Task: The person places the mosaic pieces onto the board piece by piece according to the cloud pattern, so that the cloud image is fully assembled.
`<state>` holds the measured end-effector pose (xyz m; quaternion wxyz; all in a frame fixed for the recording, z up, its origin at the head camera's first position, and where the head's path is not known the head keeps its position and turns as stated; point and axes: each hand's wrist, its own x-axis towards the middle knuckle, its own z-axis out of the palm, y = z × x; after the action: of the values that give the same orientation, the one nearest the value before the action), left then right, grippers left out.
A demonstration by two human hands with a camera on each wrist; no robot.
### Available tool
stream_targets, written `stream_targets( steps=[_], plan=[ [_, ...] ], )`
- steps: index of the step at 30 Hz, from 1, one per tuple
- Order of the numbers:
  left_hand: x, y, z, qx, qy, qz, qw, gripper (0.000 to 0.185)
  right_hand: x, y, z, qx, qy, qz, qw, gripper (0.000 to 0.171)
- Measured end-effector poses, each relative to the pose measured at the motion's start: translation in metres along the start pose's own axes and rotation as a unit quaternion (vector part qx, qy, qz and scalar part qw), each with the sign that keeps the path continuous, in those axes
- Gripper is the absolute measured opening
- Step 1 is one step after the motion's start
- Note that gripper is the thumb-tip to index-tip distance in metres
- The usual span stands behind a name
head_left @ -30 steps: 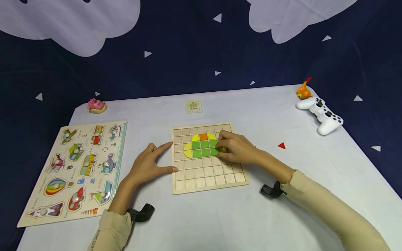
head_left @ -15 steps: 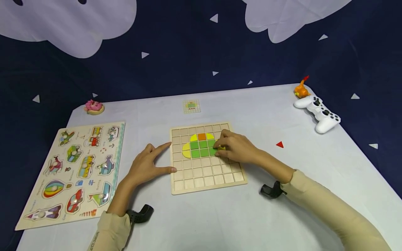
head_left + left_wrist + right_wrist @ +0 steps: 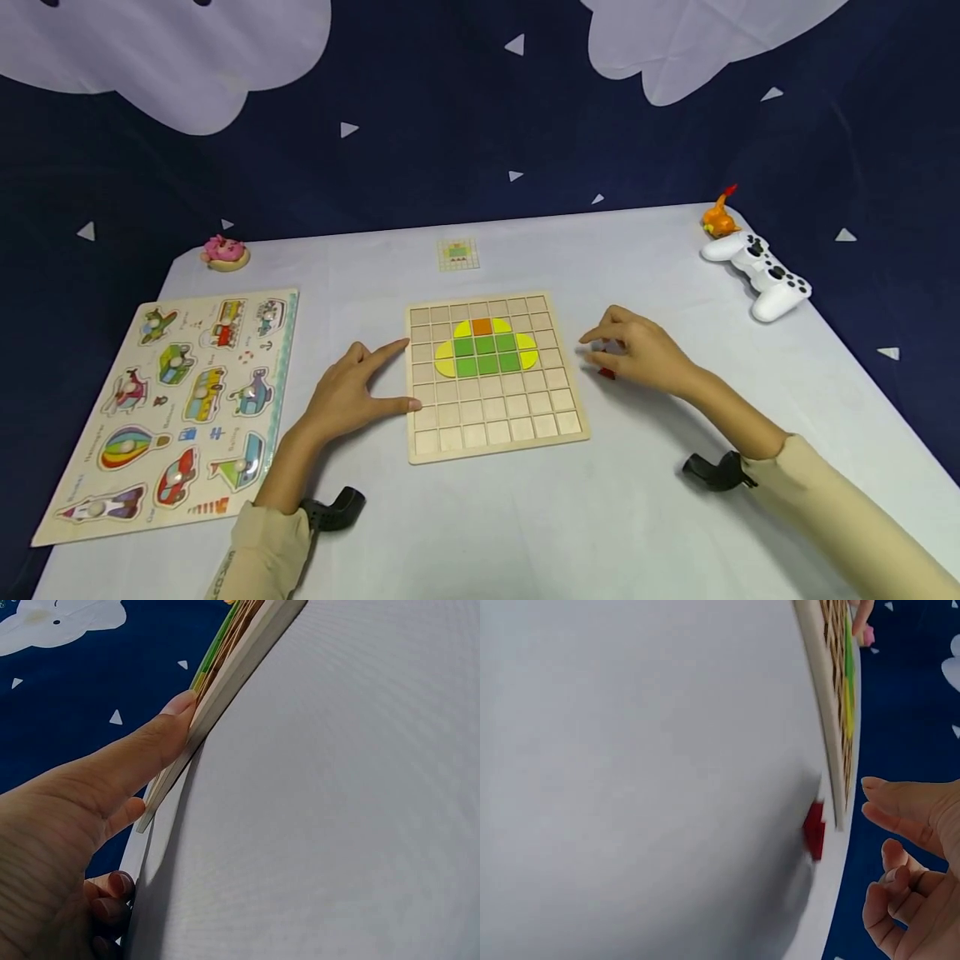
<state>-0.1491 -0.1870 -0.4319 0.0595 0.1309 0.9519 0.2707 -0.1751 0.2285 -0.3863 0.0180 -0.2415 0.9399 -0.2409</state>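
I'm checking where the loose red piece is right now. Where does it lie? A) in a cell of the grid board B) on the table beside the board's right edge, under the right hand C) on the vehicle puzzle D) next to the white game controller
B: the red piece lies on the table just right of the grid board, beneath the right hand, which hovers without gripping it.

My left hand (image 3: 347,397) lies flat and relaxed near the middle of the table, forefinger and thumb (image 3: 166,727) spread wide, the other fingers loosely tucked. My right hand (image 3: 643,352) hovers low toward the table's right side, fingers (image 3: 900,817) loosely curled and parted, holding nothing. Both forearms, in beige sleeves, reach in from the near edge, each with a black strap mount at the wrist.
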Motion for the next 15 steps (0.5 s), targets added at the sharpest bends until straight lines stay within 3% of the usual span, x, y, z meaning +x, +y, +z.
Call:
stream_targets(
  steps=[7, 15],
  plan=[
    [0.000, 0.000, 0.000, -0.002, 0.000, -0.001, 1.0000, 0.097, -0.021, 0.017, -0.001, -0.031, 0.024, 0.000, 0.999, 0.015],
    [0.000, 0.000, 0.000, 0.000, -0.003, -0.008, 1.0000, 0.097, -0.031, 0.024, 0.002, -0.045, 0.016, 0.004, 0.999, 0.017]
  ],
)
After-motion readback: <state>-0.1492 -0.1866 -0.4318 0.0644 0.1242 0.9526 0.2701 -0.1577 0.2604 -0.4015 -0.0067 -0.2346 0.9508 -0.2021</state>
